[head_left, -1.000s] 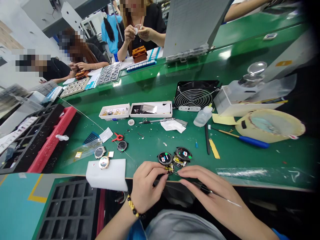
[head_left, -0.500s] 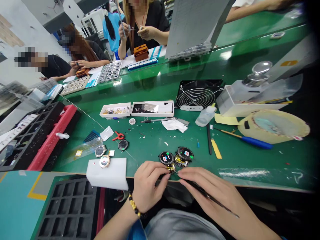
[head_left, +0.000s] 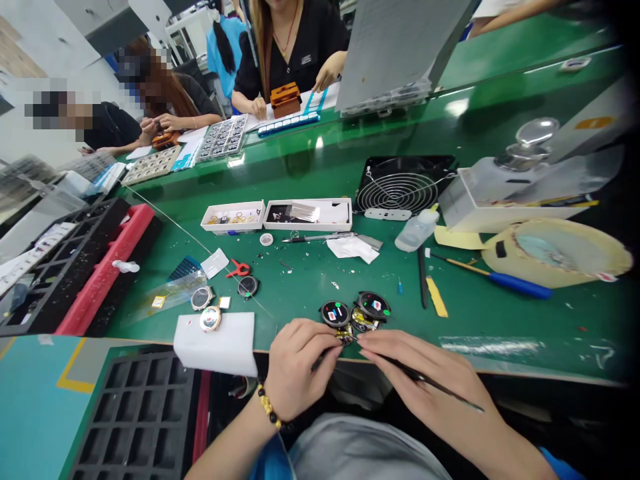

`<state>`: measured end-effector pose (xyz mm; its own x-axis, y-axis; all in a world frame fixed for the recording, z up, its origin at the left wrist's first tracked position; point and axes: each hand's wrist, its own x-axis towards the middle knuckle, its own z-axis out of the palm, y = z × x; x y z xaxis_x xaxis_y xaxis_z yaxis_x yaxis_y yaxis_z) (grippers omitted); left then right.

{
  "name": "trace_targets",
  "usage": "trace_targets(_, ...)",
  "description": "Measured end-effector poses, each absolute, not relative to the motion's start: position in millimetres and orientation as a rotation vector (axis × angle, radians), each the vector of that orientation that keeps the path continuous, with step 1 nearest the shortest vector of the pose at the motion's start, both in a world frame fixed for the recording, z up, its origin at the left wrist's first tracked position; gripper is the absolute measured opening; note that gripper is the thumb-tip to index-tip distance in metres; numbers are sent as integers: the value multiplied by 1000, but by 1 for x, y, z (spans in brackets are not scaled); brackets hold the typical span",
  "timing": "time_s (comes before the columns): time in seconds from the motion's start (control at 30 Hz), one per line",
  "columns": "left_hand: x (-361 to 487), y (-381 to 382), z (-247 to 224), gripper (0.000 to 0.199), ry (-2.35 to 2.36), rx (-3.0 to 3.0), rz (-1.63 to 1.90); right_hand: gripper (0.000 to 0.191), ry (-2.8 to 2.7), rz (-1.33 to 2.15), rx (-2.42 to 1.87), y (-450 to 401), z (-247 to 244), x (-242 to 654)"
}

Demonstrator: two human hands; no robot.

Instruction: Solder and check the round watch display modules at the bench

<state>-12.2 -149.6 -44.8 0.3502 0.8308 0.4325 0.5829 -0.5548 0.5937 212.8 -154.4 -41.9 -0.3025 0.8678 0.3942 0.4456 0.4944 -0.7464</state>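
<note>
At the bench's front edge, my left hand [head_left: 300,363] pinches the near part of an opened smartwatch [head_left: 335,313], whose round dark screen lies folded back with yellow inner parts showing. The fingers partly hide its case. My right hand [head_left: 420,373] is closed around slim dark tweezers [head_left: 440,387], their tip at the yellow parts between both hands. Just right of it lies a second opened watch [head_left: 373,305], its screen tilted beside its exposed inside. Neither hand seems to touch this second watch.
Left are a white foam block [head_left: 215,343] with a gold watch [head_left: 211,319] on it, and a red clamp [head_left: 238,268]. Behind stand parts boxes [head_left: 307,225] and a fan [head_left: 400,187]. A bottle [head_left: 416,230] and blue-handled screwdriver [head_left: 520,285] lie right. Co-workers sit opposite.
My hands stay at the opened watch with only slight shifts. The view has moved a little. Across the bench, a co-worker's raised hands have come down to the table.
</note>
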Motion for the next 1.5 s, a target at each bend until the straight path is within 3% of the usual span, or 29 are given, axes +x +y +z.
trace_targets(0.7,-14,-149,-44,9,1198,2285,1054,7,-1830,773,-1170,-147,-51,218)
trace_targets(1.5,-14,-148,-46,13,1168,2356,1039,11,-1801,798,-1164,-150,-59,215)
